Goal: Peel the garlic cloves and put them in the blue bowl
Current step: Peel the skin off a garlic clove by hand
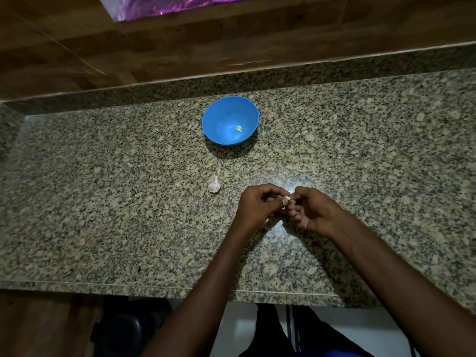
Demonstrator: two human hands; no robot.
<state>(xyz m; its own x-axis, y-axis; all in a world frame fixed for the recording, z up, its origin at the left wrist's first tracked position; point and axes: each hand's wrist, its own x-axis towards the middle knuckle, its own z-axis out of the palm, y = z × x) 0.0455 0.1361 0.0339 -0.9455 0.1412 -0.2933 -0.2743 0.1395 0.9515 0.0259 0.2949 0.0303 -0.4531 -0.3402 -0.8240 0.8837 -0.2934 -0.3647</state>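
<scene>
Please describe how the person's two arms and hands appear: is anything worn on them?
Both forearms are bare up to the picture's edge; no sleeve shows. The left hand and the right hand carry no glove, and no ring, watch or bracelet is visible. The light is dim, so small details could be missed.

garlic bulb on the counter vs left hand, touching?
Apart. The head view shows bare granite counter between the garlic bulb and the left hand. Both hands pinch a clove together; the right hand is farther still.
</scene>
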